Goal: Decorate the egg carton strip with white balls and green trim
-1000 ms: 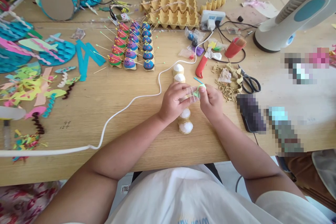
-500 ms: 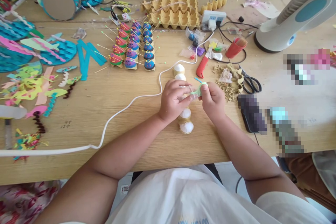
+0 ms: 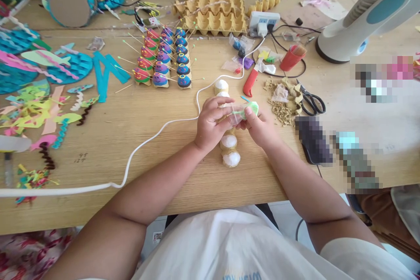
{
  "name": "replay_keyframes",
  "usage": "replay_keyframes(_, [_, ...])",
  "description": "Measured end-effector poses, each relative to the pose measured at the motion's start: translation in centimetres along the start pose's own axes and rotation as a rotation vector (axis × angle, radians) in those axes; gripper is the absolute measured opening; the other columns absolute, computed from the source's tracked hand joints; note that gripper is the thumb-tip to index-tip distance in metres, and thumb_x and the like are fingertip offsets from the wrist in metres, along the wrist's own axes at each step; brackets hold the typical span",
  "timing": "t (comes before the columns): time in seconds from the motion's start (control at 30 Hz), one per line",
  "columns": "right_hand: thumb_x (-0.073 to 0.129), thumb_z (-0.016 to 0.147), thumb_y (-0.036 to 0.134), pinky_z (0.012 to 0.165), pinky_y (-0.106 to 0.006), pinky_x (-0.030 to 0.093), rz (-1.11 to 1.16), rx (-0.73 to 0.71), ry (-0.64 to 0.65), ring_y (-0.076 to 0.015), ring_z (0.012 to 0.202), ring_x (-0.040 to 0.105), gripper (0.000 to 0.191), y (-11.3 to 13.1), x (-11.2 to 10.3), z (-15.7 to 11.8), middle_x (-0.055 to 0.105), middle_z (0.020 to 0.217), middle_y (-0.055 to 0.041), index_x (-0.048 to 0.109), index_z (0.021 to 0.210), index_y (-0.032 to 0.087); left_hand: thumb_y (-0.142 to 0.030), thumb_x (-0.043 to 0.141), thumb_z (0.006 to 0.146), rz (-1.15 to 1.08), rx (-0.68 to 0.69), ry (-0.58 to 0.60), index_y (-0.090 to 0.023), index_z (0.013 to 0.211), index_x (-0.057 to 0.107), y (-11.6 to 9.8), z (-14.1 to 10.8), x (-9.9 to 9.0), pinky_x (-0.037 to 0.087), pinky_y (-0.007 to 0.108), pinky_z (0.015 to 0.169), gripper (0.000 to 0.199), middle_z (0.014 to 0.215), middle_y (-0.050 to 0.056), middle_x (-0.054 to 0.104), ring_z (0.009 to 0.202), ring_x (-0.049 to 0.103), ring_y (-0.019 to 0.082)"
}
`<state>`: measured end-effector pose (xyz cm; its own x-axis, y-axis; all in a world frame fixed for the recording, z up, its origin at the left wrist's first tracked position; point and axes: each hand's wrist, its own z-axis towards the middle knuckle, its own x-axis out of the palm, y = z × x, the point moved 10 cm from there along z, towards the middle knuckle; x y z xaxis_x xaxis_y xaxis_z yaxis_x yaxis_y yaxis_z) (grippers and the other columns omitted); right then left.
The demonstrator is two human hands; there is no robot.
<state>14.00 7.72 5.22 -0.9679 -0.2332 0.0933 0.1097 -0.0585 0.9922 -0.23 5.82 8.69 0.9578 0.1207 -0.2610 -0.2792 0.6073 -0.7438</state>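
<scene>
My left hand [image 3: 212,123] pinches a clear plastic wrapper [image 3: 235,115] over the middle of the table. Close beside it on the right, my right hand [image 3: 259,127] grips light green clay [image 3: 253,107], which shows above the thumb and partly inside the wrapper. Under the hands runs a column of egg-carton cups topped with white; one white-topped cup [image 3: 221,86] shows beyond the hands and another [image 3: 231,158] nearer my body. The cups in the middle are hidden by my fingers.
A white cable [image 3: 164,127] curves left of my hands. Painted cups with pins [image 3: 161,68] stand behind it. A red cutter [image 3: 250,83], black scissors [image 3: 313,101] and a phone [image 3: 311,140] lie to the right. Paper cutouts [image 3: 36,109] cover the left side.
The clear wrapper is spread wider between my hands, and more of the green clay shows. My left hand has shifted slightly left. The whole view has shifted a little.
</scene>
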Motion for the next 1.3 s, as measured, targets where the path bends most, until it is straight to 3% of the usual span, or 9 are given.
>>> replay_keyframes(0.17, [0.082,0.080,0.066,0.056,-0.024,0.044,0.077,0.082,0.002,-0.0095,0.058,0.058,0.049,-0.9,-0.2,0.2,0.068,0.064,0.0022,0.066,0.075,0.020,-0.042,0.070,0.099,-0.032,-0.036,0.010,-0.031,0.112,0.082,0.5,0.0,0.2,0.057,0.045,0.107,0.021,0.127,0.007,0.075,0.122,0.068,0.023])
replay_keyframes(0.4, [0.092,0.068,0.062,0.051,-0.023,0.042,0.200,0.144,-0.019,-0.0074,0.050,0.050,0.051,-1.6,-0.4,0.2,0.060,0.058,0.0064,0.062,0.074,0.021,-0.045,0.068,0.100,0.026,0.059,0.065,-0.031,0.112,0.082,-0.5,0.2,0.5,0.057,0.045,0.105,0.023,0.129,0.007,0.075,0.124,0.067,0.023])
replay_keyframes(0.6, [0.091,0.065,0.066,0.057,-0.025,0.050,0.330,0.227,0.046,-0.0109,0.060,0.060,0.055,-1.7,0.7,-0.3,0.067,0.070,0.0030,0.068,0.088,0.022,-0.050,0.069,0.098,0.031,0.063,0.049,-0.032,0.115,0.081,-0.7,0.3,0.2,0.053,0.048,0.112,0.027,0.133,0.007,0.073,0.127,0.064,0.024])
replay_keyframes(0.7, [0.096,0.062,0.058,0.061,-0.024,0.051,0.351,0.245,0.091,-0.0107,0.064,0.061,0.052,-1.7,0.9,-0.3,0.068,0.072,0.0029,0.068,0.087,0.022,-0.049,0.067,0.099,0.034,0.048,0.036,-0.030,0.117,0.080,-0.6,0.4,0.1,0.050,0.048,0.115,0.029,0.134,0.008,0.072,0.128,0.064,0.025])
replay_keyframes(0.8, [0.097,0.062,0.055,0.058,-0.023,0.045,0.304,0.218,0.064,-0.0090,0.060,0.054,0.050,-1.6,0.4,0.1,0.063,0.066,0.0056,0.065,0.081,0.022,-0.048,0.064,0.102,0.064,0.039,0.047,-0.029,0.120,0.079,-0.6,0.5,0.2,0.051,0.046,0.113,0.030,0.128,0.008,0.074,0.124,0.066,0.023])
replay_keyframes(0.97, [0.089,0.070,0.066,0.051,-0.024,0.028,0.223,0.120,0.016,-0.0074,0.051,0.037,0.056,-1.3,-0.2,0.6,0.047,0.054,0.0083,0.054,0.071,0.022,-0.043,0.065,0.102,0.106,0.082,0.047,-0.028,0.121,0.079,-0.9,0.4,0.5,0.053,0.041,0.107,0.028,0.114,0.006,0.075,0.114,0.068,0.020])
replay_keyframes(1.3, [0.077,0.079,0.075,0.049,-0.026,0.027,0.260,0.045,0.007,-0.0081,0.048,0.026,0.060,-0.6,0.2,0.4,0.033,0.052,0.0107,0.045,0.070,0.025,-0.046,0.072,0.097,0.086,0.061,0.107,-0.028,0.114,0.081,-0.7,0.5,1.1,0.051,0.043,0.109,0.026,0.111,0.006,0.074,0.114,0.066,0.021])
